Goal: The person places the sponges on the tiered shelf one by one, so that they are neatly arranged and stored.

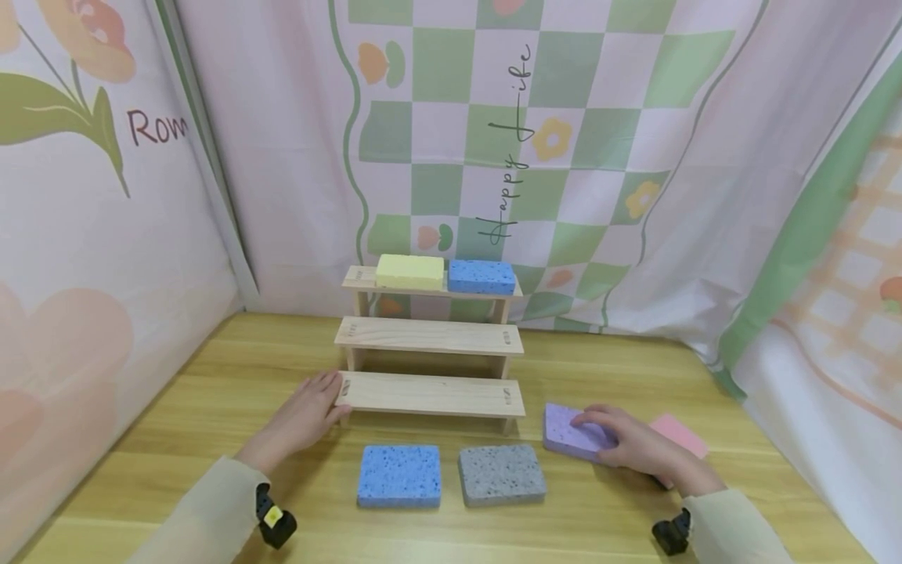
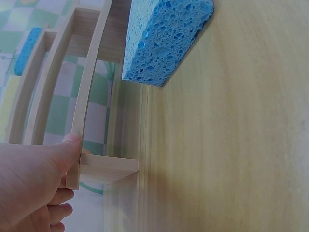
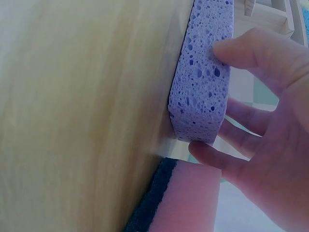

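The right hand (image 1: 637, 441) grips the purple sponge (image 1: 561, 429), right of the three-tier wooden rack (image 1: 430, 335) (the left hand (image 1: 303, 415) pinches its lowest tier (image 1: 431, 394)); fingers so near the pink scouring sponge (image 3: 188, 198) could nudge it.

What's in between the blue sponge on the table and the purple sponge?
The gray sponge lies between the blue sponge and the purple sponge, with a strip of bare table on its blue-sponge side. The head view shows this.

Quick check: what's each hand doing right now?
Left hand: holding the rack at the left end of its lowest shelf.
Right hand: holding the purple sponge.
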Action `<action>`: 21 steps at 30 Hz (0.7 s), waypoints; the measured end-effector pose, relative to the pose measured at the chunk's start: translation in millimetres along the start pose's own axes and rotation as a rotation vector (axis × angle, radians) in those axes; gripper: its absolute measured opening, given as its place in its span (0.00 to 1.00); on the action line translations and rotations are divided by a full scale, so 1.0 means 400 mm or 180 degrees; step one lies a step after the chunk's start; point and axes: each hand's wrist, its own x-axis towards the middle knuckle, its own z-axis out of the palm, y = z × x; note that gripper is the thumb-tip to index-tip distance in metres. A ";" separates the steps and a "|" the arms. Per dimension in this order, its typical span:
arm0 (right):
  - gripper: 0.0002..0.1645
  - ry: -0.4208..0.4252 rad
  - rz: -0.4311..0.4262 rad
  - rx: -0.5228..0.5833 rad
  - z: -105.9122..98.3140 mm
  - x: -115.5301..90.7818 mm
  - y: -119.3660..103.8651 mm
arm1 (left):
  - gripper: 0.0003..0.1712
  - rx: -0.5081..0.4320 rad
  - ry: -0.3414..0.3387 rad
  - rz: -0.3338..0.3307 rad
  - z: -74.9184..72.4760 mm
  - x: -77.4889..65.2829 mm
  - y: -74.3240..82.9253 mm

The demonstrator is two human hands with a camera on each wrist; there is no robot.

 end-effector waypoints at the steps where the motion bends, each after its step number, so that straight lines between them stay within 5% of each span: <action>1: 0.27 0.0002 0.0013 -0.0011 -0.001 0.000 0.000 | 0.33 0.0000 -0.0001 0.0000 0.000 0.000 0.000; 21: 0.30 0.0494 -0.0167 -0.0237 -0.037 -0.004 -0.015 | 0.33 0.0011 0.0037 0.0049 -0.003 0.000 -0.001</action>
